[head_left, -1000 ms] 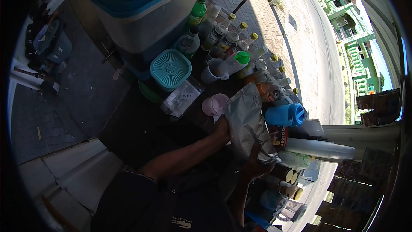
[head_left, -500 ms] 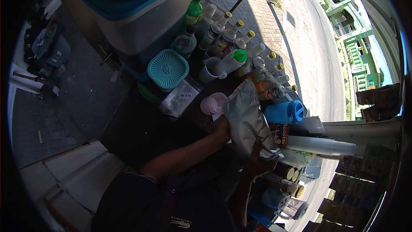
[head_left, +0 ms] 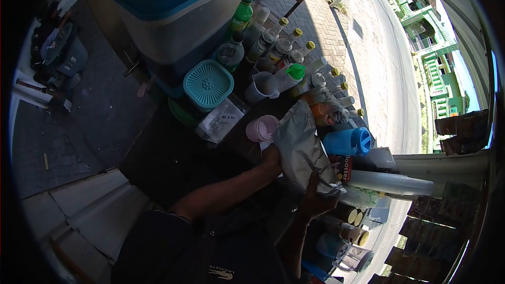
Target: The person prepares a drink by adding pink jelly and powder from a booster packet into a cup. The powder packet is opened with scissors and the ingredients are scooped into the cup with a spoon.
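Both my hands are on a silver foil pouch (head_left: 299, 144), crinkled and tilted over the dark counter. My left hand (head_left: 272, 161) is closed at its near left edge, its fingers partly hidden. My right hand (head_left: 319, 198) wraps round the lower right end, thumb laid along the front. Just beyond my left hand stands a pink cup (head_left: 261, 128) with something pale in it, close to the pouch's left side. A clear plastic packet (head_left: 221, 121) marked with numbers lies left of the cup.
A teal lidded container (head_left: 208, 85), a clear measuring jug (head_left: 261, 87) and several yellow-capped bottles (head_left: 281, 47) stand at the back. A blue pitcher (head_left: 344, 142), stacked plastic cups (head_left: 389, 183) and a blender jug (head_left: 353, 257) line the right. A large blue-lidded bin (head_left: 179, 31) rises behind.
The view has shifted slightly. My hands keep their hold on the foil pouch, with hardly any movement.
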The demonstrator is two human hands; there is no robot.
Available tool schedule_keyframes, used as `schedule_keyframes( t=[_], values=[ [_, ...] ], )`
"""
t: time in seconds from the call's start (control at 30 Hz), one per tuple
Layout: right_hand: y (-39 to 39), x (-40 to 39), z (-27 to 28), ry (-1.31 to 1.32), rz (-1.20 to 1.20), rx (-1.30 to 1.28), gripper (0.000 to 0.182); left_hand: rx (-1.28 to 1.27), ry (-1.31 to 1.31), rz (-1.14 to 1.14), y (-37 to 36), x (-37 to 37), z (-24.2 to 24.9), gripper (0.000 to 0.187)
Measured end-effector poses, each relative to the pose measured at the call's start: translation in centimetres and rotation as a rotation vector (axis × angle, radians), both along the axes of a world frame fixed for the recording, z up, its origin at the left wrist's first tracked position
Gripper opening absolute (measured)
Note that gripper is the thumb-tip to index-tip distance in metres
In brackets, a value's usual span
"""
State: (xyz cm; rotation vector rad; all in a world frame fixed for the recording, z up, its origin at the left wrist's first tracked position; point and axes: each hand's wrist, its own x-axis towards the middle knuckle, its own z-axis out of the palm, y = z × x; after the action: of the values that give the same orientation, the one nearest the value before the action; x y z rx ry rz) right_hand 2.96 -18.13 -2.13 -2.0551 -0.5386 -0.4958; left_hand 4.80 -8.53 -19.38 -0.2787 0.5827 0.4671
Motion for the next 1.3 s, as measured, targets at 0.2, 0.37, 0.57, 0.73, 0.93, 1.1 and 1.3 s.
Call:
schedule_keyframes(
  t=[0.2,0.37,0.57,0.73,0.93,1.1,1.3],
  values=[
    [0.0,-0.1,0.1,0.034,0.045,0.049,0.05,-0.001,-0.053,0.007,-0.1,-0.5,0.3,0.039],
    [0.1,-0.1,0.1,-0.007,0.024,-0.009,0.05,0.035,-0.083,0.003,0.3,-1.0,1.5,0.038],
    [0.5,-0.4,0.3,0.014,0.065,0.054,0.051,0.017,-0.122,0.01,0.4,-1.0,1.2,0.038],
    [0.5,-0.4,0.5,0.022,0.068,0.039,0.05,0.004,-0.155,0.009,0.4,-0.7,0.7,0.039],
    [0.7,-0.6,0.8,0.03,0.078,0.042,0.049,-0.022,-0.148,0.002,0.1,-0.2,-0.4,0.039],
    [1.0,-0.6,0.9,0.035,0.085,0.054,0.051,-0.003,-0.11,0.01,0.4,-0.5,0.5,0.042],
    [0.7,-0.2,0.4,0.036,0.05,0.014,0.054,0.015,-0.082,0.017,1.0,-1.5,2.9,0.042]
  ],
)
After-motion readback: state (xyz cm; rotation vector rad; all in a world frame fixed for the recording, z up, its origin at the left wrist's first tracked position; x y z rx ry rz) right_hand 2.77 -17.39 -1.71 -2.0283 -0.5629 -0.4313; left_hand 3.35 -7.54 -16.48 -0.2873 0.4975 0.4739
